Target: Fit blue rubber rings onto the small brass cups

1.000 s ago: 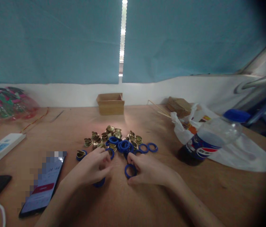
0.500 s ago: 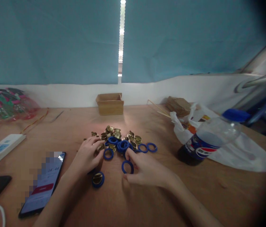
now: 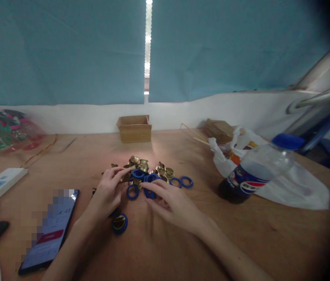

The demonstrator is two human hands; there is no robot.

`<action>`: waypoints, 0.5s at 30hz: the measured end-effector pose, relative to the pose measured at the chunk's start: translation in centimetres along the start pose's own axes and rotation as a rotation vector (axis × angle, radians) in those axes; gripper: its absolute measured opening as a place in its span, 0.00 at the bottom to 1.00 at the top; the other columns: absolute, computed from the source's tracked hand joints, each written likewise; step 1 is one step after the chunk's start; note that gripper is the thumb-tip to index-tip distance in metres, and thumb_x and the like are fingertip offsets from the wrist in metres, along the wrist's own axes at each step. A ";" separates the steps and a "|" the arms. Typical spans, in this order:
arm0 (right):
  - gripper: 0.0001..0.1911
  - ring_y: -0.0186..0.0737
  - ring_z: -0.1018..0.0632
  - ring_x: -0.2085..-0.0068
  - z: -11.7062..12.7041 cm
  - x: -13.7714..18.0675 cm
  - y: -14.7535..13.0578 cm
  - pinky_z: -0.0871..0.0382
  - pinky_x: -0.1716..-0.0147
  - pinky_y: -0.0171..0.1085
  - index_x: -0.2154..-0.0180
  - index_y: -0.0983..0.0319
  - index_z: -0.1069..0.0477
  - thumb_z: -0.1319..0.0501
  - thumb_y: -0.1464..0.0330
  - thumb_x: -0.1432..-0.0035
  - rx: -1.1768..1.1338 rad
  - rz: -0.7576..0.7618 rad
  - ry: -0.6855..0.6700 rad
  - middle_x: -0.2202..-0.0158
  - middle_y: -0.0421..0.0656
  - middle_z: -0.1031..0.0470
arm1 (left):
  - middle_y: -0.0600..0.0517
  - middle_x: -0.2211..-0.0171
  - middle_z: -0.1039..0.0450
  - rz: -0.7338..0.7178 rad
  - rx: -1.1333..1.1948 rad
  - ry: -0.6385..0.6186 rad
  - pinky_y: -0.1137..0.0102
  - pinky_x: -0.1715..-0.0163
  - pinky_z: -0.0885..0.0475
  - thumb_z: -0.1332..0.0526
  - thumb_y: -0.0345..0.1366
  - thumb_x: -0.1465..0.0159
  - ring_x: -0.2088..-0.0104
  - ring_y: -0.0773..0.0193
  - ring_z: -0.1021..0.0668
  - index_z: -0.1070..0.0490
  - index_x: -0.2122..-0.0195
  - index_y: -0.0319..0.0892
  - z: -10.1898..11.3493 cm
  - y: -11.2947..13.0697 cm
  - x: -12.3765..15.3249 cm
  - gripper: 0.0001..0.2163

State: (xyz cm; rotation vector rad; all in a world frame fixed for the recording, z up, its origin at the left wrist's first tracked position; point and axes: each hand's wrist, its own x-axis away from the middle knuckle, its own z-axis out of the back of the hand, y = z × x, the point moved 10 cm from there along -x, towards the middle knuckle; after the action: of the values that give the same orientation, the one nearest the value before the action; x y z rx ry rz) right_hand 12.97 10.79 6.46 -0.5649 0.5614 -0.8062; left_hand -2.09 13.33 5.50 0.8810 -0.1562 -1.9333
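Note:
A loose pile of brass-coloured collars (image 3: pixel 143 165) and blue rings (image 3: pixel 138 174) lies in the middle of the table. My left hand (image 3: pixel 109 192) reaches over its left side, thumb and fingers apart, the index fingertip against the brass pieces. To the right, my right hand (image 3: pixel 172 200) has a blue ring (image 3: pixel 150 192) between thumb and fingers at the pile's near edge; the fingers partly hide it. Another blue ring (image 3: pixel 132 192) lies flat between the hands. Nearer me sits a blue ring with a brass piece inside (image 3: pixel 120 223), beside my left wrist.
A small open cardboard box (image 3: pixel 135 130) stands at the back. On the right are a cola bottle (image 3: pixel 251 177), tilted in view, and a white plastic bag (image 3: pixel 302 189). A phone (image 3: pixel 52 234), a white power strip (image 3: pixel 2 183) and plastic-wrapped items (image 3: pixel 3 128) lie on the left.
My right hand has moved forward and left, bringing the blue ring up against the pile. My left index finger now stretches further over the brass pieces. The view has shifted slightly.

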 end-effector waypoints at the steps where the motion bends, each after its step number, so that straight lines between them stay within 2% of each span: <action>1: 0.18 0.44 0.25 0.55 0.1 0.0 0.0 0.32 0.58 0.42 0.46 0.53 0.34 0.44 0.68 0.38 -0.030 0.010 0.030 0.50 0.46 0.29 | 0.45 0.50 0.32 0.004 0.043 0.033 0.57 0.49 0.32 0.45 0.28 0.37 0.48 0.53 0.30 0.35 0.45 0.47 0.4 0.5 0.0 0.19; 3: 0.17 0.44 0.26 0.53 0.7 -0.1 0.5 0.31 0.57 0.42 0.48 0.53 0.33 0.41 0.66 0.39 -0.113 -0.008 0.128 0.50 0.45 0.29 | 0.47 0.48 0.33 0.026 0.163 0.039 0.59 0.48 0.32 0.46 0.27 0.36 0.46 0.55 0.30 0.35 0.45 0.49 0.3 1.5 0.0 0.19; 7: 0.13 0.41 0.24 0.59 1.2 0.2 2.7 0.29 0.61 0.39 0.57 0.57 0.36 0.36 0.64 0.44 -0.323 -0.143 0.311 0.59 0.43 0.26 | 0.48 0.53 0.30 0.123 0.496 0.076 0.61 0.49 0.29 0.41 0.28 0.38 0.51 0.58 0.25 0.33 0.51 0.46 -0.6 1.9 0.7 0.14; 11: 0.13 0.39 0.24 0.60 0.9 0.4 3.4 0.30 0.61 0.38 0.63 0.57 0.42 0.37 0.65 0.43 -0.476 -0.197 0.381 0.60 0.42 0.27 | 0.49 0.55 0.26 0.206 0.684 0.070 0.65 0.52 0.26 0.37 0.29 0.40 0.53 0.59 0.23 0.33 0.53 0.44 -1.9 1.6 1.3 0.14; 15: 0.14 0.39 0.23 0.57 0.2 0.3 3.4 0.31 0.58 0.38 0.57 0.55 0.44 0.39 0.65 0.41 -0.675 -0.211 0.374 0.58 0.41 0.26 | 0.48 0.54 0.25 0.205 0.703 0.074 0.66 0.53 0.25 0.36 0.29 0.41 0.53 0.59 0.22 0.33 0.53 0.44 -2.1 1.7 1.5 0.14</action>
State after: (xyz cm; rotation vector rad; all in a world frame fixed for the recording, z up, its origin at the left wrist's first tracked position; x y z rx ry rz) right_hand 15.01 12.53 4.33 -1.1153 1.1501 -0.9266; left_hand 0.07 11.71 4.02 1.3252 -0.8849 -1.6555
